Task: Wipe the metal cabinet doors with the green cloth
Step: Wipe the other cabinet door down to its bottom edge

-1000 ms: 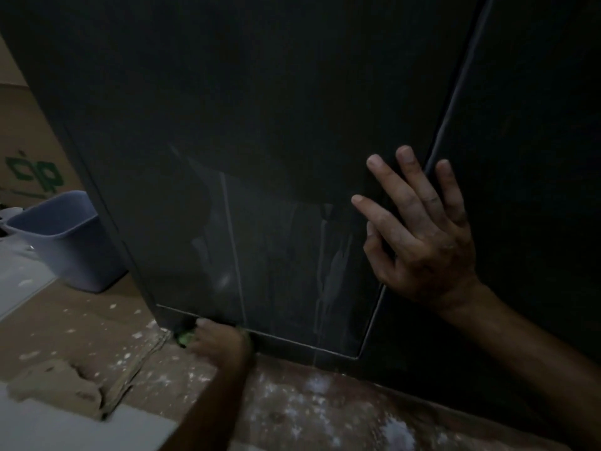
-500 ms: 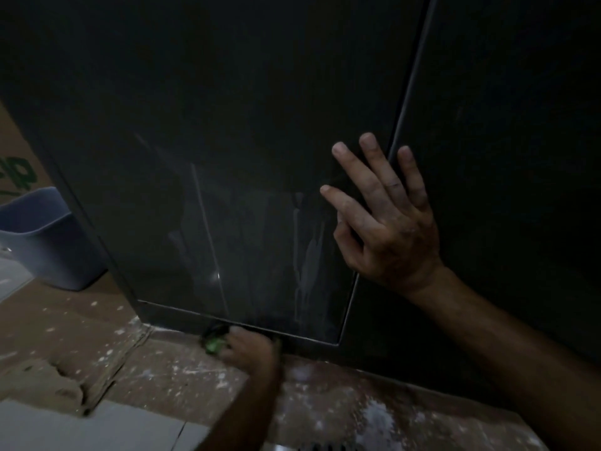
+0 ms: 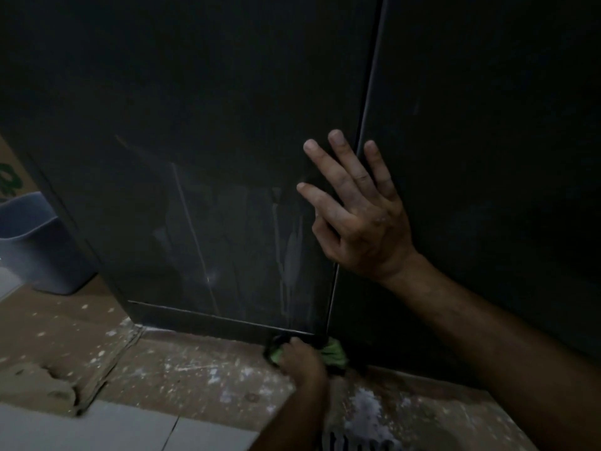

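A dark metal cabinet fills the view, with a left door (image 3: 201, 164) and a right door (image 3: 487, 157) split by a vertical seam. My right hand (image 3: 361, 209) lies flat with spread fingers across that seam. Low down, my left hand (image 3: 300, 354) grips the green cloth (image 3: 333, 351) against the strip below the left door's bottom right corner. Wet streaks shine on the lower part of the left door.
A grey-blue plastic bin (image 3: 35, 242) stands on the floor left of the cabinet. Paint-spattered brown cardboard (image 3: 169, 366) covers the floor, torn at the left, with pale tiles (image 3: 107, 431) at the near edge. The scene is dim.
My left hand has slid the green cloth to the right along the cabinet's bottom edge, from the left corner to the seam. My right hand has stayed pressed on the doors.
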The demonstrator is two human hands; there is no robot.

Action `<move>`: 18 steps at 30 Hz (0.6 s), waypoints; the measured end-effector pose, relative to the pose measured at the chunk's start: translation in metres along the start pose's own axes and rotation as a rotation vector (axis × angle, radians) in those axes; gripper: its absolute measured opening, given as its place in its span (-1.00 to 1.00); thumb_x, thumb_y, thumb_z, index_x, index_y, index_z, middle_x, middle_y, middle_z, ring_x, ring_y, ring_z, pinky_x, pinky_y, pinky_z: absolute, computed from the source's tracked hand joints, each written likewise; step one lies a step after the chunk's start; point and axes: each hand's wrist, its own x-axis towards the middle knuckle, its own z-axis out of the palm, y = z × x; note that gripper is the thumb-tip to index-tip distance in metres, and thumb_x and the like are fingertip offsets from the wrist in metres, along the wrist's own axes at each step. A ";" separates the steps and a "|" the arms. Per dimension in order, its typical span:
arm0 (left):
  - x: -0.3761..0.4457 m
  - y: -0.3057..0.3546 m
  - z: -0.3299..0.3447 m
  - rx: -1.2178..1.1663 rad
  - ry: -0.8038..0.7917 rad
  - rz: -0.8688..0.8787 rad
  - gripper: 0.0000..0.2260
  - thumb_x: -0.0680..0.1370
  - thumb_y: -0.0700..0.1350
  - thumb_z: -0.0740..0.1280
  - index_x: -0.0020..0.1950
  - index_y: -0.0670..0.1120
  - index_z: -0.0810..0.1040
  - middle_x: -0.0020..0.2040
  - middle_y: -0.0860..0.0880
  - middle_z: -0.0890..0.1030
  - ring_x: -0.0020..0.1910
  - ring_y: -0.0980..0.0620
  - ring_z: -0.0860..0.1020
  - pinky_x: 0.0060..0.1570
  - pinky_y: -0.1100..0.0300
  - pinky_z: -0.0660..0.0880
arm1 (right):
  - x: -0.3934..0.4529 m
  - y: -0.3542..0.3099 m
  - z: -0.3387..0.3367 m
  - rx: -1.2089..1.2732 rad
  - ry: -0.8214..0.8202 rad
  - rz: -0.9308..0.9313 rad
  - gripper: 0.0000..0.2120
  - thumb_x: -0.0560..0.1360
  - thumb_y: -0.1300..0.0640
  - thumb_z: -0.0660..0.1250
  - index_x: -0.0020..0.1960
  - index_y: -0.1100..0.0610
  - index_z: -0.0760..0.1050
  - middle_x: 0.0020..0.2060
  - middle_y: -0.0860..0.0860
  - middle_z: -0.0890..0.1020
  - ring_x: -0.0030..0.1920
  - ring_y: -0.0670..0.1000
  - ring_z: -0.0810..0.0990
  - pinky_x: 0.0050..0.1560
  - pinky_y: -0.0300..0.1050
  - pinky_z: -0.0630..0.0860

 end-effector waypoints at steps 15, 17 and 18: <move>0.032 0.026 -0.053 -0.063 0.303 0.319 -0.38 0.60 0.08 -0.04 0.18 -0.46 0.48 0.21 -0.51 0.41 0.21 -0.42 0.39 0.26 -0.16 0.27 | 0.001 -0.002 -0.002 -0.010 0.003 -0.003 -0.74 0.50 0.20 0.29 0.15 0.12 0.64 0.46 0.16 0.40 0.50 0.21 0.31 0.50 0.26 0.18; 0.005 0.010 -0.036 -0.123 0.131 0.392 -0.41 0.63 0.08 0.03 0.23 -0.44 0.46 0.26 -0.48 0.37 0.25 -0.39 0.37 0.34 -0.11 0.26 | 0.002 -0.002 -0.003 -0.011 -0.004 -0.002 -0.74 0.50 0.19 0.30 0.15 0.12 0.64 0.46 0.16 0.39 0.50 0.21 0.30 0.50 0.27 0.18; 0.008 0.011 -0.038 -0.147 0.117 0.417 -0.42 0.62 0.07 0.04 0.23 -0.44 0.46 0.27 -0.48 0.36 0.24 -0.40 0.38 0.34 -0.09 0.27 | 0.002 -0.002 -0.003 -0.010 -0.006 -0.001 -0.73 0.50 0.19 0.30 0.15 0.12 0.64 0.46 0.16 0.39 0.51 0.21 0.30 0.50 0.26 0.17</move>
